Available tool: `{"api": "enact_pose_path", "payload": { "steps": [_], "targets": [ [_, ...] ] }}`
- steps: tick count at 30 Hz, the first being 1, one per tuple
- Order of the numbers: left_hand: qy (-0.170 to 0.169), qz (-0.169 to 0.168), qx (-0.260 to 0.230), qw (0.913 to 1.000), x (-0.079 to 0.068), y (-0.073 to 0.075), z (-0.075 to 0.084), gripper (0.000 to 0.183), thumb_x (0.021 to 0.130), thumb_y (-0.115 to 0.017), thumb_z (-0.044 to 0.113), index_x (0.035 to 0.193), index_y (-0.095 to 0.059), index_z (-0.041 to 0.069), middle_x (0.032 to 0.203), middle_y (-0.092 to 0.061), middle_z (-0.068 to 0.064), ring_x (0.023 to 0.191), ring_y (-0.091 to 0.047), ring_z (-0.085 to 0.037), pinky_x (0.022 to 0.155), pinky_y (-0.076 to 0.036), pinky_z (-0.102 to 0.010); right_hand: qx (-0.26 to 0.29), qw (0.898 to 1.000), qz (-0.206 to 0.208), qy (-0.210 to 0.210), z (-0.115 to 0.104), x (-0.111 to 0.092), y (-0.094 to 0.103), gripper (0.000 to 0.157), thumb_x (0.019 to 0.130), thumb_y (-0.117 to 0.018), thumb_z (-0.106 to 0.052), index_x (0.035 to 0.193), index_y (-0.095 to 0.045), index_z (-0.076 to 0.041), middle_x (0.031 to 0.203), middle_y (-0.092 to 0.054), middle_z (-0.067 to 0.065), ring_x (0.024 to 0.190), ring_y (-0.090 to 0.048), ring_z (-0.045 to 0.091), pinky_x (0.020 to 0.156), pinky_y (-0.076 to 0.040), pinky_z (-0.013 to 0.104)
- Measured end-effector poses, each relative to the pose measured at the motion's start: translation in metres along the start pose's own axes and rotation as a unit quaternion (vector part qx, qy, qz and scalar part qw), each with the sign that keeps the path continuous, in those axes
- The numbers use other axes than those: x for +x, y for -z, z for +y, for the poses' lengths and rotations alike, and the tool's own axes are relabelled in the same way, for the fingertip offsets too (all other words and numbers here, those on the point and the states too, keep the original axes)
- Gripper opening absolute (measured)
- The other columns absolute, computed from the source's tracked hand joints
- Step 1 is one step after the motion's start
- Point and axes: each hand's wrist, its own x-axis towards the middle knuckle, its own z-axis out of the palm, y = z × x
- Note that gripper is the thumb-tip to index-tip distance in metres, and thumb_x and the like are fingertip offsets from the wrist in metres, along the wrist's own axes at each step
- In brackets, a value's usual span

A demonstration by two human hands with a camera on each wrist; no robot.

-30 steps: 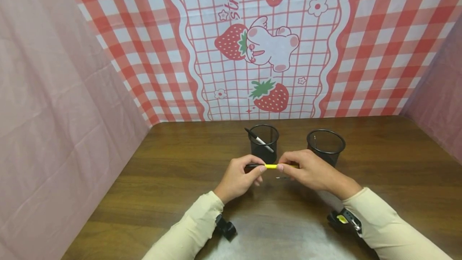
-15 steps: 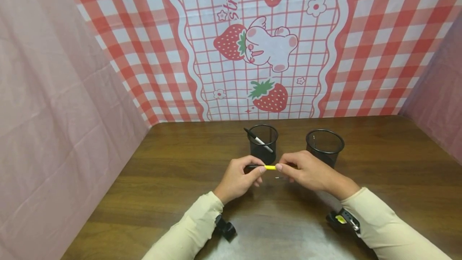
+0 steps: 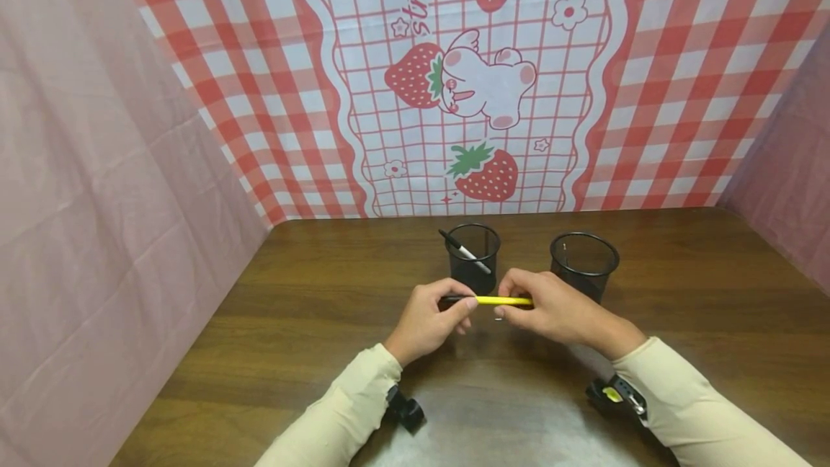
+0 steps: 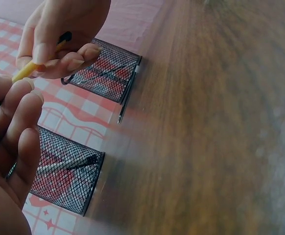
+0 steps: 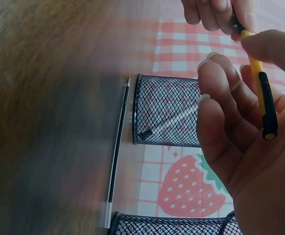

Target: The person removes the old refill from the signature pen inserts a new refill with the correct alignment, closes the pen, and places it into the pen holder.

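A yellow pen with black ends [image 3: 489,300] is held level above the table between both hands. My left hand [image 3: 424,319] pinches its black end between thumb and fingers. The right hand [image 3: 551,308] has thumb and fingers curled loosely about the yellow barrel, thumb on the near side; in the right wrist view the pen's other black end [image 5: 268,107] lies over the palm. Beneath the hands, a thin pen refill [image 5: 117,152] with a dark tube lies on the table, mostly hidden in the head view.
Behind the hands stand two black mesh pen cups. A black-and-white pen [image 3: 468,253] leans in the left cup [image 3: 457,272]; something thin is in the right cup [image 3: 586,285]. A checked strawberry cloth [image 3: 486,171] hangs along the table's back edge.
The right hand's thumb has come off the top of the barrel towards the near side, its fingers spread wider, and more yellow shows. The left hand has kept its pinch and place.
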Motion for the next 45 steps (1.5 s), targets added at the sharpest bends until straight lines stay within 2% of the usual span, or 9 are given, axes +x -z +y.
{"api": "enact_pose_path", "payload": {
  "steps": [7, 14, 20, 26, 34, 37, 41, 45],
  "targets": [
    [-0.004, 0.001, 0.003, 1.0000, -0.0001, 0.0003, 0.0005, 0.009, 0.097, -0.069, 0.015, 0.100, -0.071, 0.006, 0.067, -0.067, 0.000, 0.056, -0.065, -0.014, 0.052, -0.059, -0.039, 0.018, 1.000, -0.013, -0.009, 0.0002, -0.0011, 0.0004, 0.015, 0.095, -0.072, -0.018, 0.092, -0.058, -0.022, 0.070, -0.064, -0.003, 0.058, -0.056, 0.007, 0.047, -0.049, 0.025],
    [-0.004, 0.000, 0.003, 1.0000, 0.0000, 0.0000, 0.0001, 0.009, 0.097, -0.068, 0.014, 0.100, -0.070, 0.006, 0.067, -0.067, -0.001, 0.056, -0.065, -0.014, 0.053, -0.059, -0.041, 0.028, 0.999, -0.021, 0.003, 0.0014, -0.0012, 0.0003, 0.010, 0.099, -0.066, -0.027, 0.093, -0.063, -0.020, 0.075, -0.065, 0.000, 0.058, -0.060, 0.009, 0.050, -0.053, 0.027],
    [-0.002, -0.002, 0.003, 1.0000, 0.0003, 0.0000, 0.0002, 0.008, 0.097, -0.068, 0.013, 0.100, -0.070, 0.005, 0.068, -0.067, -0.002, 0.056, -0.065, -0.014, 0.053, -0.060, -0.039, 0.032, 0.999, -0.020, 0.013, 0.0017, -0.0017, -0.0001, 0.008, 0.101, -0.062, -0.028, 0.094, -0.065, -0.025, 0.078, -0.066, 0.002, 0.060, -0.063, 0.012, 0.052, -0.055, 0.028],
    [-0.002, -0.004, 0.001, 1.0000, 0.0007, -0.0001, -0.0001, 0.007, 0.097, -0.068, 0.011, 0.099, -0.069, 0.004, 0.068, -0.067, -0.002, 0.057, -0.065, -0.014, 0.053, -0.059, -0.034, 0.032, 0.999, -0.022, 0.023, 0.0020, -0.0013, -0.0003, 0.012, 0.103, -0.060, -0.024, 0.092, -0.065, -0.023, 0.074, -0.064, -0.003, 0.061, -0.063, 0.011, 0.054, -0.056, 0.027],
    [-0.003, -0.006, -0.003, 1.0000, 0.0006, -0.0008, -0.0009, 0.007, 0.096, -0.069, 0.011, 0.098, -0.069, 0.004, 0.068, -0.067, -0.004, 0.057, -0.065, -0.013, 0.053, -0.060, -0.035, 0.021, 0.999, -0.030, 0.009, 0.0011, -0.0007, -0.0010, 0.023, 0.105, -0.056, -0.025, 0.086, -0.066, -0.019, 0.070, -0.063, -0.004, 0.061, -0.062, 0.010, 0.055, -0.054, 0.027],
    [-0.003, -0.006, -0.002, 1.0000, 0.0008, -0.0008, -0.0015, 0.008, 0.096, -0.069, 0.012, 0.098, -0.070, 0.005, 0.068, -0.067, -0.003, 0.056, -0.065, -0.013, 0.052, -0.060, -0.036, 0.023, 0.999, -0.027, 0.007, 0.0011, -0.0008, -0.0012, 0.019, 0.104, -0.058, -0.026, 0.089, -0.068, -0.018, 0.072, -0.064, -0.004, 0.061, -0.062, 0.010, 0.055, -0.055, 0.027],
    [-0.002, -0.007, -0.004, 1.0000, 0.0009, -0.0005, -0.0020, 0.009, 0.096, -0.069, 0.014, 0.100, -0.070, 0.005, 0.067, -0.068, -0.003, 0.056, -0.066, -0.014, 0.052, -0.059, -0.039, 0.008, 1.000, -0.005, 0.012, 0.0007, -0.0007, -0.0015, 0.006, 0.098, -0.068, -0.026, 0.094, -0.066, -0.022, 0.075, -0.065, -0.010, 0.061, -0.060, 0.009, 0.052, -0.052, 0.025],
    [0.001, -0.007, -0.014, 0.9999, 0.0007, -0.0003, -0.0019, 0.011, 0.096, -0.070, 0.015, 0.101, -0.071, 0.005, 0.069, -0.068, -0.004, 0.058, -0.066, -0.014, 0.053, -0.060, -0.037, -0.016, 0.999, 0.022, 0.027, 0.0010, -0.0006, -0.0015, 0.014, 0.092, -0.076, -0.022, 0.092, -0.062, -0.027, 0.074, -0.063, -0.016, 0.061, -0.056, 0.009, 0.052, -0.048, 0.024]
  ]
}}
